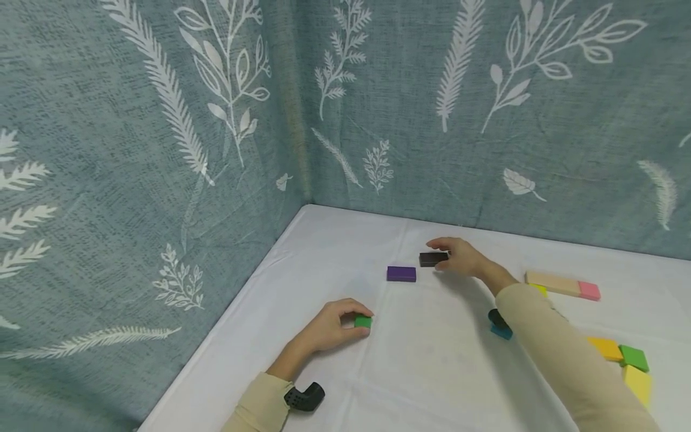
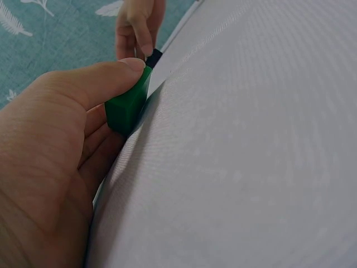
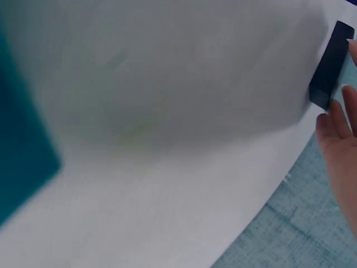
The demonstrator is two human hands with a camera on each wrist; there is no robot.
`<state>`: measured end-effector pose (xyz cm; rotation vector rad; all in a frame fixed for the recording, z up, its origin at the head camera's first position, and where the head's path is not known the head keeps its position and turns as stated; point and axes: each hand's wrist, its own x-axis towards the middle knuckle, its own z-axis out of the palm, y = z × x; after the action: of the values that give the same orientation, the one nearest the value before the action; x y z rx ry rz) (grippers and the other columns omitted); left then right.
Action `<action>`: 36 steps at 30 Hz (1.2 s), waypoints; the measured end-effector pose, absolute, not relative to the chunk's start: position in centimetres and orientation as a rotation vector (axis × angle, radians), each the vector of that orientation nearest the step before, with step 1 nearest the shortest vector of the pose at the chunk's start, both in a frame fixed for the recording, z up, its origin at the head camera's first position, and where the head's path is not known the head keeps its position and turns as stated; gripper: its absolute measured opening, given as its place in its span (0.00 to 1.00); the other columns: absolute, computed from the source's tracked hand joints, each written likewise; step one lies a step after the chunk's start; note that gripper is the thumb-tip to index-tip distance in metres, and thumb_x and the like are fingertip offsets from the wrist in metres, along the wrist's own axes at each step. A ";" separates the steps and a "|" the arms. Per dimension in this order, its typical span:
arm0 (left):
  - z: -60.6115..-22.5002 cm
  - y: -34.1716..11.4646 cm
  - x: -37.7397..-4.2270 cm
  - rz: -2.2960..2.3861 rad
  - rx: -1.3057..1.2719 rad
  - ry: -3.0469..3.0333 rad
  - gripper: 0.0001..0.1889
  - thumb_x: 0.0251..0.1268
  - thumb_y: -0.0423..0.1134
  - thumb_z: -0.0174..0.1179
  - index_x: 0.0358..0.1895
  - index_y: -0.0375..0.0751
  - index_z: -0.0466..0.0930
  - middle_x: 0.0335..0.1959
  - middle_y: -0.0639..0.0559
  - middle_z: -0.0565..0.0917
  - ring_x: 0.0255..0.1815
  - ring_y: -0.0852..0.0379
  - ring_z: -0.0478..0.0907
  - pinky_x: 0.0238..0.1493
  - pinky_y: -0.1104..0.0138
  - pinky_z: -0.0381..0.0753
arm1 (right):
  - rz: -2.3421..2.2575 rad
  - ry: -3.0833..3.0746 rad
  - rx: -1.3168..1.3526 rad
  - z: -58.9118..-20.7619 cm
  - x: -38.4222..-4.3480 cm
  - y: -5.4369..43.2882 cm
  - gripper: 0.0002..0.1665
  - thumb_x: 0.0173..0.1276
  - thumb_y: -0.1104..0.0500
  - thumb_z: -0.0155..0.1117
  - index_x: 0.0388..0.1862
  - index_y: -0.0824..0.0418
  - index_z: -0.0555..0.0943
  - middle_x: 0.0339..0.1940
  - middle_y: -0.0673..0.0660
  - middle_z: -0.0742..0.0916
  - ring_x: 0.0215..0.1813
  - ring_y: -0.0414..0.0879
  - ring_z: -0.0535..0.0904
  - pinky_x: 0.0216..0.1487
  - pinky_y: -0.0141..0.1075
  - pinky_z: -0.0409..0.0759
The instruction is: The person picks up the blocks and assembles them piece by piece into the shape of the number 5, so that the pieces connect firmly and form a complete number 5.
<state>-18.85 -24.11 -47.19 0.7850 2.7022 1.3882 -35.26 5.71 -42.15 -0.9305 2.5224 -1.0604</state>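
At the left of the table, my left hand (image 1: pixel 327 326) holds a small green block (image 1: pixel 363 321) between thumb and fingers. The left wrist view shows the thumb on the near side of the green block (image 2: pixel 129 106), with the fingers behind it. Farther back, my right hand (image 1: pixel 462 258) is at the right end of a black block (image 1: pixel 432 260), which lies flat on the cloth. Thumb and fingers are spread about that end, with a gap beside the index finger. A purple block (image 1: pixel 401 274) lies just left of the black one.
A white cloth (image 1: pixel 432 360) covers the table, with a patterned curtain (image 1: pixel 378 120) behind and left. To the right lie a beige block (image 1: pixel 552 282), a pink block (image 1: pixel 589 290), an orange block (image 1: pixel 606 348), another green block (image 1: pixel 634 358) and a yellow block (image 1: pixel 637 384). A blue block (image 1: pixel 501 331) shows beside the right sleeve.
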 end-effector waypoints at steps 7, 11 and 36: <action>-47.2 -24.0 -18.8 1.396 0.780 2.695 0.14 0.57 0.36 0.69 0.47 0.41 0.83 0.46 0.53 0.82 0.47 0.59 0.77 0.52 0.66 0.76 | -0.958 2.600 -0.951 -42.5 -35.6 4.7 0.29 0.60 0.70 0.65 0.62 0.72 0.71 0.60 0.71 0.75 0.64 0.66 0.67 0.64 0.55 0.65; -47.2 -24.0 -18.9 1.406 0.779 2.691 0.14 0.57 0.36 0.68 0.47 0.41 0.83 0.46 0.54 0.82 0.47 0.58 0.77 0.53 0.66 0.76 | -0.903 2.622 -0.974 -42.5 -35.6 4.4 0.29 0.60 0.71 0.65 0.61 0.73 0.72 0.58 0.71 0.77 0.62 0.65 0.68 0.64 0.54 0.65; -47.3 -24.0 -18.8 1.403 0.766 2.695 0.14 0.57 0.36 0.69 0.47 0.41 0.83 0.46 0.54 0.82 0.48 0.59 0.77 0.53 0.66 0.76 | -1.321 2.275 -0.554 -42.2 -34.9 5.0 0.31 0.74 0.62 0.53 0.71 0.71 0.60 0.67 0.73 0.66 0.63 0.60 0.67 0.58 0.46 0.73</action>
<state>-18.80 -24.03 -47.26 0.7662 2.6949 1.4028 -34.89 4.99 -42.23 -0.5541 2.2751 -1.3215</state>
